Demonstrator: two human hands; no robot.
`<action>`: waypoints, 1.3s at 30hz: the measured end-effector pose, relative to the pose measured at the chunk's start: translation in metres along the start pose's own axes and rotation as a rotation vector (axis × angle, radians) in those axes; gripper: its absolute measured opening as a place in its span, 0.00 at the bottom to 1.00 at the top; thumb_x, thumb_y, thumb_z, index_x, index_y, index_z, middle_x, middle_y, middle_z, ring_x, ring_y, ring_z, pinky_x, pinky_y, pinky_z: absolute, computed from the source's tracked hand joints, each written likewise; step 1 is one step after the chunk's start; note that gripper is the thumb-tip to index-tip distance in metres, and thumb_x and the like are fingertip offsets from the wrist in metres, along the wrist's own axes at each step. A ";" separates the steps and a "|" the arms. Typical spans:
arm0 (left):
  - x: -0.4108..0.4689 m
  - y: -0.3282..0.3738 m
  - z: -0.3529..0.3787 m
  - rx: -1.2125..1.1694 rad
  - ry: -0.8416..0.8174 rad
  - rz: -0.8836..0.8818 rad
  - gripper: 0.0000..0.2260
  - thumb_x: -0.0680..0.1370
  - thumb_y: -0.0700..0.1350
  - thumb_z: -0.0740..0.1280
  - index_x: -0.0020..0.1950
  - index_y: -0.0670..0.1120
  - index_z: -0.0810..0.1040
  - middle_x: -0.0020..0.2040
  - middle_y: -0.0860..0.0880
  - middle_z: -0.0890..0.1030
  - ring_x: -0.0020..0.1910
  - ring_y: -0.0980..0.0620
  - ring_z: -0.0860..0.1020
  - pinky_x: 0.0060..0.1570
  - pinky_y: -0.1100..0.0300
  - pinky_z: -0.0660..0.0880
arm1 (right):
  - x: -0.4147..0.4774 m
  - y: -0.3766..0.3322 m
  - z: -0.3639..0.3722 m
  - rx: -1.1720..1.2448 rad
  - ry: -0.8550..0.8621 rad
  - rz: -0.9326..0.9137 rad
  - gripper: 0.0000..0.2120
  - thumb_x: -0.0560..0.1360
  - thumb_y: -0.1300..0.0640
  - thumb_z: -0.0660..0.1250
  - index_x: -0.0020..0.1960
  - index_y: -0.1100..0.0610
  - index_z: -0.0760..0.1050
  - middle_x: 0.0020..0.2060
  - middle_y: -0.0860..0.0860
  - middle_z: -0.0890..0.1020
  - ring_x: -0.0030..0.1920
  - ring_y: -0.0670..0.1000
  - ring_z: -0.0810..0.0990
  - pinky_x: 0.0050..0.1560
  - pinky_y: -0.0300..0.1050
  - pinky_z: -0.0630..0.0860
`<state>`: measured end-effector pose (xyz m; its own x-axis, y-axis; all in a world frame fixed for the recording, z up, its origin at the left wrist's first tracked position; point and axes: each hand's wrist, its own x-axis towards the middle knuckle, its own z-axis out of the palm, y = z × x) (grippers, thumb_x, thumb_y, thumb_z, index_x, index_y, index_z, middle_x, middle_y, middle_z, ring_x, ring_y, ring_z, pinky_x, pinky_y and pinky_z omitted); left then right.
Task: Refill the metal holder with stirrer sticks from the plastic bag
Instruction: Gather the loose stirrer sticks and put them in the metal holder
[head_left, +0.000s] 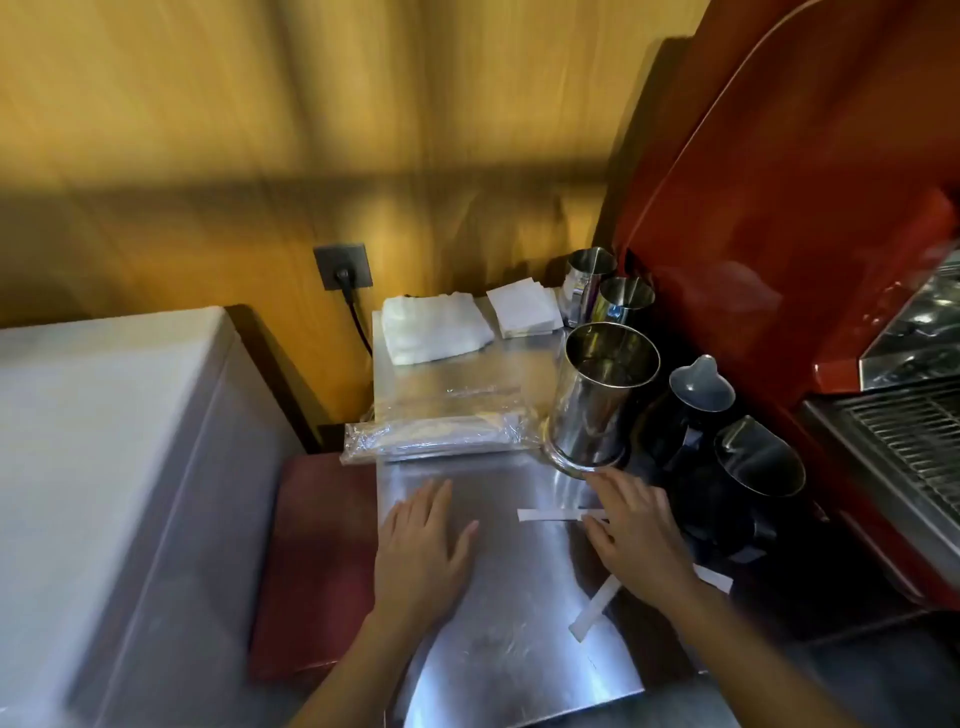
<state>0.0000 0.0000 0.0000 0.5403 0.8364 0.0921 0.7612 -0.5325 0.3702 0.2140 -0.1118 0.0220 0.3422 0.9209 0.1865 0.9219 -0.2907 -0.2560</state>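
Note:
The shiny metal holder (597, 395) stands upright on the steel counter (498, 634), and I see nothing inside its mouth. A clear plastic bag (436, 431) of stirrer sticks lies flat just left of it. My left hand (421, 545) rests flat on the counter in front of the bag, fingers apart, empty. My right hand (639, 535) lies in front of the holder, its fingers over one end of a white wrapped stirrer stick (550, 514). Another white stick (595, 608) lies beneath my right wrist.
Folded white cloths (434, 325) and napkins (522, 306) sit at the back. Two small steel jugs (608, 286) and two black pitchers (727, 457) crowd the right side beside a red espresso machine (779, 208). A grey appliance (119, 467) stands to the left.

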 end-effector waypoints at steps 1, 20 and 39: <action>-0.002 -0.001 0.003 0.010 -0.036 -0.008 0.23 0.77 0.56 0.60 0.67 0.45 0.70 0.66 0.44 0.75 0.65 0.44 0.72 0.65 0.50 0.67 | -0.002 0.002 0.004 -0.017 0.006 -0.006 0.21 0.69 0.59 0.70 0.61 0.60 0.73 0.57 0.57 0.79 0.56 0.60 0.77 0.53 0.58 0.72; -0.010 -0.007 0.017 0.087 -0.006 0.025 0.24 0.76 0.56 0.54 0.64 0.43 0.75 0.64 0.41 0.77 0.66 0.43 0.73 0.66 0.45 0.66 | 0.004 0.002 0.011 -0.186 0.040 0.016 0.07 0.64 0.64 0.75 0.36 0.59 0.77 0.30 0.55 0.80 0.33 0.57 0.79 0.36 0.49 0.75; -0.011 -0.006 0.014 0.074 -0.005 0.021 0.24 0.76 0.55 0.54 0.63 0.43 0.76 0.63 0.41 0.78 0.64 0.43 0.74 0.65 0.45 0.67 | 0.039 0.008 0.004 -0.109 -0.448 0.119 0.12 0.70 0.44 0.61 0.48 0.50 0.65 0.51 0.51 0.78 0.52 0.56 0.77 0.43 0.46 0.66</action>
<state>-0.0057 -0.0079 -0.0165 0.5578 0.8246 0.0947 0.7742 -0.5580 0.2987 0.2343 -0.0777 0.0233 0.3568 0.8939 -0.2712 0.9029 -0.4045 -0.1454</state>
